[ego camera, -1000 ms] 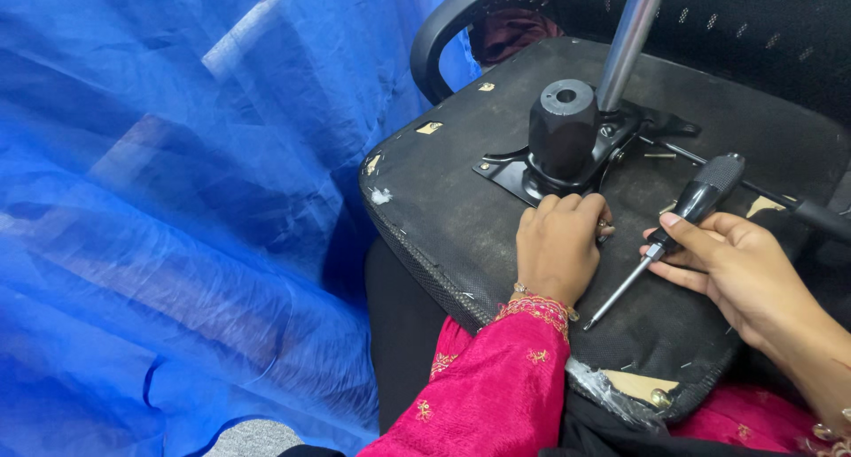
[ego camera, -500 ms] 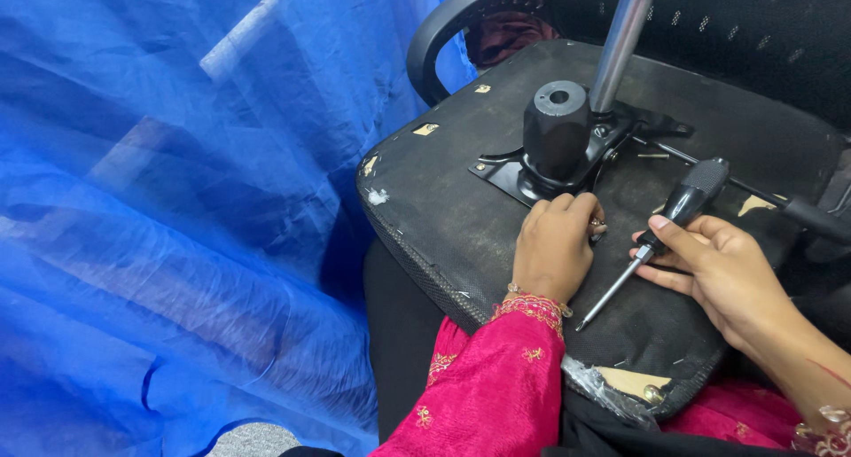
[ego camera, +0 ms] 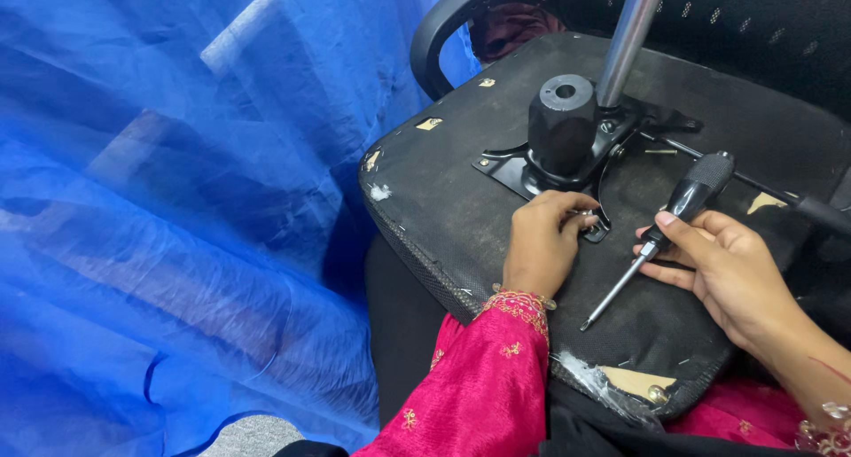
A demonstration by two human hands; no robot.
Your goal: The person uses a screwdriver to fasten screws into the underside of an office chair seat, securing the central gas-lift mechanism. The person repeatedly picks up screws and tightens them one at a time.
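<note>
An office chair seat [ego camera: 461, 182] lies upside down, its black underside facing up. A black metal mounting plate [ego camera: 523, 169] with a round black hub [ego camera: 563, 124] and a silver gas cylinder [ego camera: 629, 36] is fixed at its middle. My left hand [ego camera: 541, 249] rests on the seat with its fingertips at the near corner of the plate, on a small fastener. My right hand [ego camera: 731, 275] holds a black-handled screwdriver [ego camera: 678, 213] loosely, its tip pointing down-left and touching the seat.
Blue translucent netting [ego camera: 177, 218] fills the left half of the view. A black armrest [ego camera: 461, 18] curves up behind the seat. A thin lever rod [ego camera: 798, 200] runs right from the plate. Torn patches mark the seat's front edge [ego camera: 620, 382].
My right hand has shifted slightly with the screwdriver, tilting it a little. My left hand stays at the plate's corner.
</note>
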